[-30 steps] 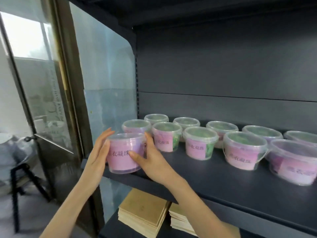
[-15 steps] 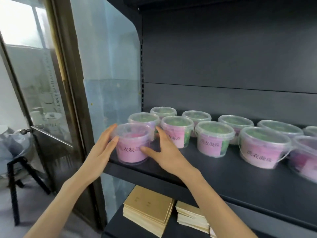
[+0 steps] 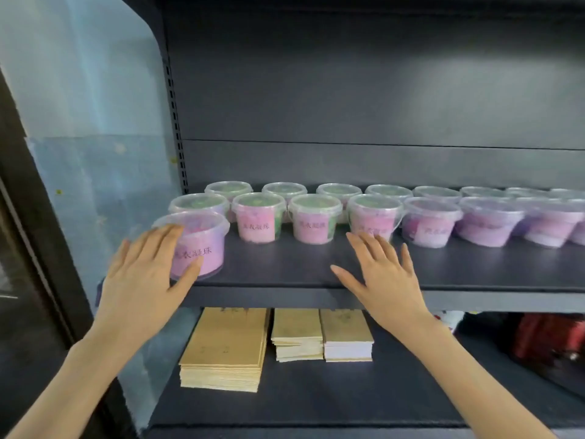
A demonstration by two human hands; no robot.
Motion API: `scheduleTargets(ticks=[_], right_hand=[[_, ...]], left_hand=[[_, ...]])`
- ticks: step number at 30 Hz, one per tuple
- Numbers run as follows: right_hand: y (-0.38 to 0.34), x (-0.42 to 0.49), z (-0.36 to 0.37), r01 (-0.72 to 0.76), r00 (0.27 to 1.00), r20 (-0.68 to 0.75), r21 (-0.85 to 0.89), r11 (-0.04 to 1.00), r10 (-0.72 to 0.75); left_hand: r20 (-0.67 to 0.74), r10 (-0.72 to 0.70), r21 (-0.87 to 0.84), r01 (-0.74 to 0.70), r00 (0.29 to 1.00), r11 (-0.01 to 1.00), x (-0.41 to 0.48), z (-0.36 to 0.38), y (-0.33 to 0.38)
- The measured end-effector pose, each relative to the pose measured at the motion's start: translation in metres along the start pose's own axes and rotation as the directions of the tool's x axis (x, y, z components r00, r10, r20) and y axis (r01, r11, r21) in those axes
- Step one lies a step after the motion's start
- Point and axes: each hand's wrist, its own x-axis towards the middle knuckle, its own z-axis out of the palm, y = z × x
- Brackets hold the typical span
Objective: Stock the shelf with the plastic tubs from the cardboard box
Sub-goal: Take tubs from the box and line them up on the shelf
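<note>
A clear plastic tub [image 3: 202, 245] with a pink label and lid stands at the front left corner of the dark shelf [image 3: 285, 270]. My left hand [image 3: 142, 280] lies in front of its left side, fingers straight, thumb against the lower wall. My right hand [image 3: 380, 274] hovers open over the shelf's front edge, well right of that tub and holding nothing. Behind stand two rows of several like tubs [image 3: 313, 218]. The cardboard box is out of sight.
On the lower shelf [image 3: 316, 397] lie three stacks of tan booklets [image 3: 228, 346]. A red object [image 3: 550, 340] sits at its far right. A translucent side panel [image 3: 95, 137] closes the shelf's left end. The dark back wall [image 3: 348, 90] rises behind the tubs.
The tub has come to rest at the shelf's front left. My right hand has let go of it and moved right, fingers spread. My left hand has loosened. The view has turned right.
</note>
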Motion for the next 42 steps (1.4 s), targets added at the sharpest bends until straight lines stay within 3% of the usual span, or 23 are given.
scheduleTargets(ticks=[7, 13, 16, 23, 29, 36, 42], right_hand=[[0.075, -0.084, -0.037, -0.197, 0.98, -0.025, -0.114, 0.974, 0.196], [0.138, -0.148, -0.063, -0.288, 0.957, -0.085, -0.149, 0.946, 0.278], [0.174, -0.179, -0.075, -0.332, 0.942, -0.103, -0.163, 0.929, 0.319], [0.285, -0.265, -0.08, -0.384, 0.905, 0.065, -0.297, 0.874, 0.42], [0.353, -0.33, -0.087, -0.423, 0.86, 0.139, -0.341, 0.839, 0.49], [0.422, -0.4, -0.069, -0.523, 0.739, 0.252, -0.368, 0.768, 0.625], [0.464, -0.451, -0.05, -0.666, 0.518, 0.362, -0.397, 0.631, 0.775]], left_hand=[[0.084, 0.049, -0.045, -0.045, 0.995, 0.998, -0.018, -0.002, 0.046], [-0.005, 0.116, -0.218, -0.115, 0.993, 0.969, -0.041, -0.011, 0.116], [0.022, 0.154, -0.23, -0.145, 0.988, 0.962, -0.05, -0.009, 0.154], [0.135, 0.225, -0.235, -0.19, 0.965, 0.953, -0.094, 0.014, 0.257], [0.317, 0.273, -0.236, -0.204, 0.908, 0.95, -0.132, 0.042, 0.334], [0.499, 0.358, -0.199, -0.297, 0.789, 0.934, -0.153, 0.099, 0.4], [0.595, 0.482, -0.304, -0.376, 0.643, 0.876, -0.158, 0.163, 0.459]])
